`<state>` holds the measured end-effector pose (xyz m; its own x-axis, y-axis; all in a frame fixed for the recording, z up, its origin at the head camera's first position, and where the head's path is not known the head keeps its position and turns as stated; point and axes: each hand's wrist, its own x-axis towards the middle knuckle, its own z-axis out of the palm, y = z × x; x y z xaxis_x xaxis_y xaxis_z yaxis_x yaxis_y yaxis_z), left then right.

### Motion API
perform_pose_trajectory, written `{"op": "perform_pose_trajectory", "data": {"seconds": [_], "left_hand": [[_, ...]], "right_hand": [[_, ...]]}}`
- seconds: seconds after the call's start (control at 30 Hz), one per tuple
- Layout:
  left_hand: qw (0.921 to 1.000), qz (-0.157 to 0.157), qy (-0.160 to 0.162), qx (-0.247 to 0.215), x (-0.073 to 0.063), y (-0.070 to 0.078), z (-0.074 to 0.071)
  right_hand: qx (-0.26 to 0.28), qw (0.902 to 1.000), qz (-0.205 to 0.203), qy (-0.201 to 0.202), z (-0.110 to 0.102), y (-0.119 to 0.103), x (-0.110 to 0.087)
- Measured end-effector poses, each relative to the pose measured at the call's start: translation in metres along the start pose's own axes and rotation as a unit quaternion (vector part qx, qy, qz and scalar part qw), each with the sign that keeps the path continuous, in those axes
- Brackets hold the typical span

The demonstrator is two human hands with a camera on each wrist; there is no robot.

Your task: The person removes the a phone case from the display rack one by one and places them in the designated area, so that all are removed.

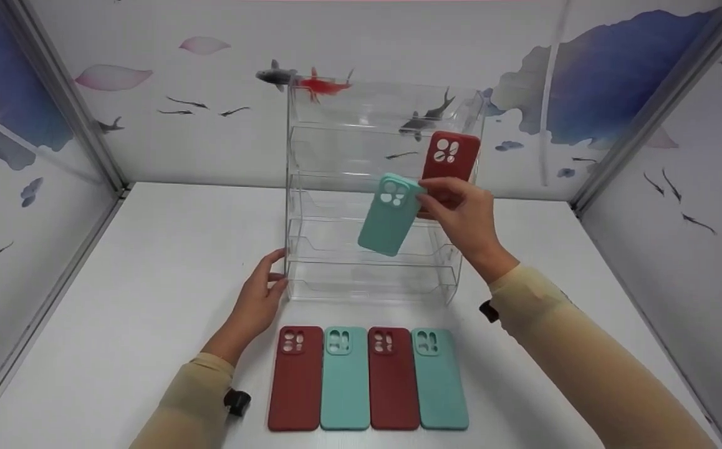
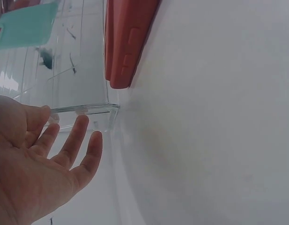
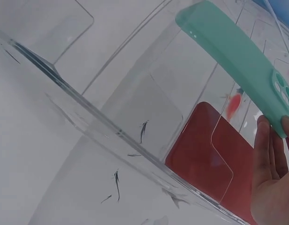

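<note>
My right hand (image 1: 470,215) pinches a teal phone case (image 1: 386,224) by its camera end, between thumb and fingers. The case hangs tilted before a clear acrylic tiered rack (image 1: 370,273). Behind that hand a red phone case (image 1: 451,156) leans in one of the rack's upper right tiers; the right wrist view shows the lower part of this red case (image 3: 205,150) through the clear plastic. At the rack's lower left side, my left hand (image 1: 258,299) touches the side panel with loosely extended fingers. Its thumb is near the panel's edge in the left wrist view.
Before the rack, a row of phone cases lies on the white table (image 1: 174,249): a red case (image 1: 295,390), a teal case (image 1: 345,393), another red case (image 1: 393,393) and another teal case (image 1: 442,393). Patterned walls (image 1: 348,37) enclose the table at the back and sides.
</note>
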<state>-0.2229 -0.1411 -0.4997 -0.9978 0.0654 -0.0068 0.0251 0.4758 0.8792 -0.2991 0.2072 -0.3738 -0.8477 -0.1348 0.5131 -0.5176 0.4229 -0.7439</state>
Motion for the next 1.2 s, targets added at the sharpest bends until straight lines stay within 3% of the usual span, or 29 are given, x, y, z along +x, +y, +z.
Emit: {"op": "perform_pose_trajectory", "data": {"seconds": [0.17,0.33,0.5,1.2], "left_hand": [[1.0,0.002,-0.003,0.002,0.0,-0.001,0.0],[1.0,0.003,-0.002,-0.001,0.0,-0.002,0.001],[1.0,0.005,-0.003,0.0,-0.001,0.0,0.001],[1.0,0.003,0.001,-0.003,-0.001,0.001,0.0]], "right_hand": [[0.023,0.999,0.001,0.038,-0.008,0.003,-0.007],[0.023,0.9979,0.019,0.058,-0.025,-0.009,-0.014],[0.019,0.9973,0.04,0.059,-0.043,0.007,-0.023],[-0.022,0.9893,0.143,-0.02,-0.11,0.037,-0.085]]}}
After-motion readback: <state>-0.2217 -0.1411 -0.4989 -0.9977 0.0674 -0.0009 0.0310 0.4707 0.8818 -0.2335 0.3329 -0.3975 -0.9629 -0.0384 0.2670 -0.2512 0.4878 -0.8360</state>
